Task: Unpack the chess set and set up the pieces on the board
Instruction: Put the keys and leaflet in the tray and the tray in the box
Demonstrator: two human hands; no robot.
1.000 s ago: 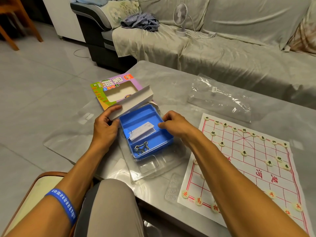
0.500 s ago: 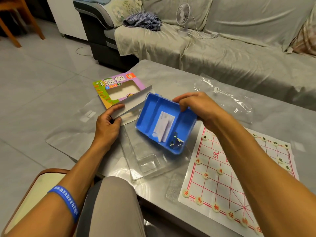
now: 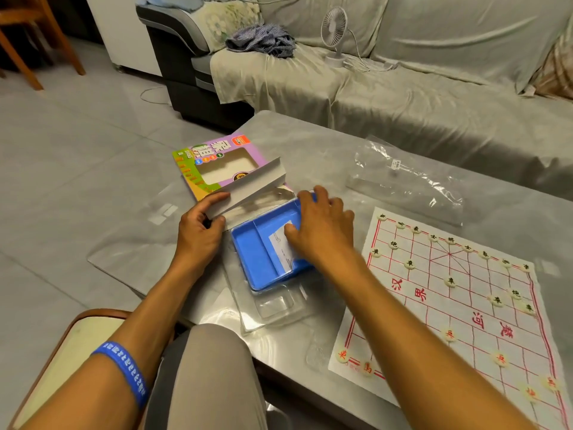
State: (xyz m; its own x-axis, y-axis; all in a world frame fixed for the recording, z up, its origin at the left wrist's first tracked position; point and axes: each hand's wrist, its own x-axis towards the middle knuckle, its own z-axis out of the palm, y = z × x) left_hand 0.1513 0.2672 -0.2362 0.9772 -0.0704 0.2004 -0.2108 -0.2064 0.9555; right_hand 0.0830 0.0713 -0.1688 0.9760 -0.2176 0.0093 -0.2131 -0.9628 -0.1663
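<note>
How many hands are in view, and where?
2. The left hand grips the box flap; the right hand holds the blue tray by its far rim, thumb on a paper slip inside.

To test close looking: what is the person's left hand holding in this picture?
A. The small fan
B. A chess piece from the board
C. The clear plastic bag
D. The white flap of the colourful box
D: the left hand grips the white flap of the colourful box, while the right hand rests on the blue tray.
</note>
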